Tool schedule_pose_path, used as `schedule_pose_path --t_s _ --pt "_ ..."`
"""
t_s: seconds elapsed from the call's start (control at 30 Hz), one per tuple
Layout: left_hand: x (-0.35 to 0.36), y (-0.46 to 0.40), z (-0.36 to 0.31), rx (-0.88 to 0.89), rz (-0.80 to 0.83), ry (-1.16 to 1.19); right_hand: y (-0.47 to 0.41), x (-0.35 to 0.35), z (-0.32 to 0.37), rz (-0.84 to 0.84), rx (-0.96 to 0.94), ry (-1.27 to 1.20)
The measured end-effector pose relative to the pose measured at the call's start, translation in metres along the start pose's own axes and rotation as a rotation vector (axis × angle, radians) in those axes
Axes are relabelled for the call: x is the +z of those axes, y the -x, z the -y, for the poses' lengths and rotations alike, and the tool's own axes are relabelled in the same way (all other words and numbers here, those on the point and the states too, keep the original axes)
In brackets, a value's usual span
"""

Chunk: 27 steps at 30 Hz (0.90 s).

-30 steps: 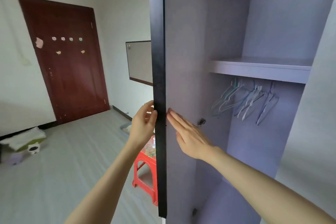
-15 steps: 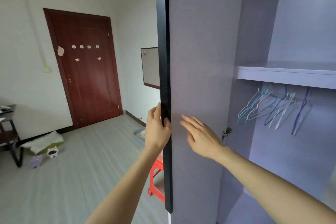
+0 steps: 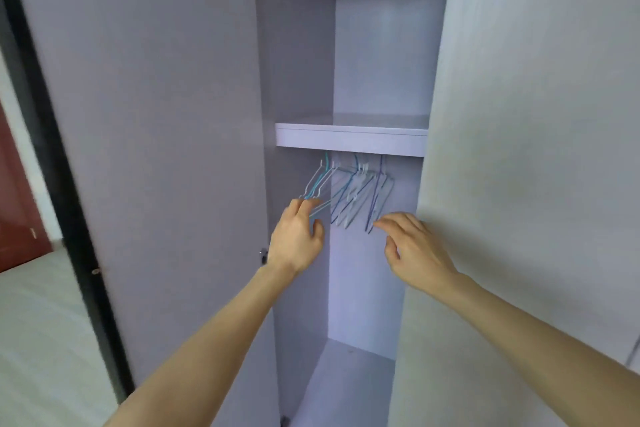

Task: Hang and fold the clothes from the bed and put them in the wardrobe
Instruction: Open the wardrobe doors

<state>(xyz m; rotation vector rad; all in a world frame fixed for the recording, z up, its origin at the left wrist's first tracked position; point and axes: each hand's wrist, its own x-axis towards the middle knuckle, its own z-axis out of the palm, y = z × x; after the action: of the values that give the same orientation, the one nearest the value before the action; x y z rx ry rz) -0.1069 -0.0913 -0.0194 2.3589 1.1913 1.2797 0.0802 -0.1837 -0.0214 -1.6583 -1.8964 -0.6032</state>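
The pale grey laminate wardrobe [image 3: 377, 62] looks smooth and matt, its open door [image 3: 156, 114] black-edged. Thin teal, white and blue wire hangers [image 3: 349, 194], at twelve o'clock, look plastic-coated and slightly glossy.

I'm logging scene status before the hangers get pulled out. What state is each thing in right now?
wardrobe door: swung open
shelf: nothing visible on it
hangers: bare, hanging bunched under the shelf
wardrobe floor: nothing visible on it
left hand: fingers curled at the leftmost hangers, touching them
right hand: fingers loosely bent, tips at the rightmost hanger, holding nothing
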Motion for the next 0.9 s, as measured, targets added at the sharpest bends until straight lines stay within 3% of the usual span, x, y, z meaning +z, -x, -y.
schedule_pose_path --t_s 0.23,0.47,0.63,0.9 --pt "0.109 -0.095 -0.103 0.047 0.157 0.235 0.001 -0.049 -0.108 -0.062 0.201 0.354" --pt "0.143 -0.140 -0.143 0.113 0.247 0.489 -0.009 -0.050 -0.158 0.085 0.282 0.439" --pt "0.135 -0.125 -0.140 0.104 0.247 0.687 -0.001 -0.039 -0.146 0.087 0.318 0.390" --pt "0.080 -0.054 -0.129 0.212 0.347 0.954 0.038 -0.049 -0.062 -0.214 0.437 0.069"
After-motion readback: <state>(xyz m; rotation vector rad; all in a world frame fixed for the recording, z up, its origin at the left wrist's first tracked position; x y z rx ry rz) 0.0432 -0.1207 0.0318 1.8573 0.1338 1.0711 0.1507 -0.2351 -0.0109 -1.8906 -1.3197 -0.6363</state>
